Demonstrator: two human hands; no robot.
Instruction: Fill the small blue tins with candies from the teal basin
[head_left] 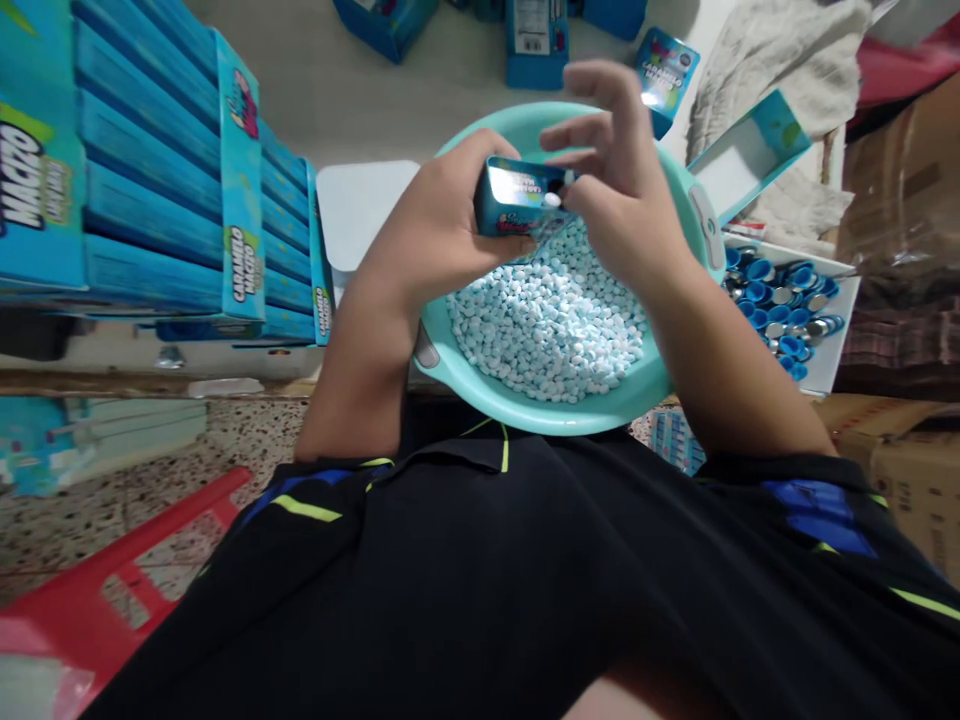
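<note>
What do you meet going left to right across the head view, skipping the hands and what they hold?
Blue cartons → white flat-topped item → teal basin of pale pellets → white tray of blue and silver caps → cardboard boxes.

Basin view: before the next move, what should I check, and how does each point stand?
1. Left hand grips the blue box: ok.
2. Box above the basin: ok.
3. Basin holds loose pale pieces: ok.
4. Right hand has a piece firmly pinched: cannot tell, fingertips blurred at the box's end.
5. Basin rim within table edge: not ok, near side appears to overhang.
6. Box full: cannot tell, inside hidden.
</note>
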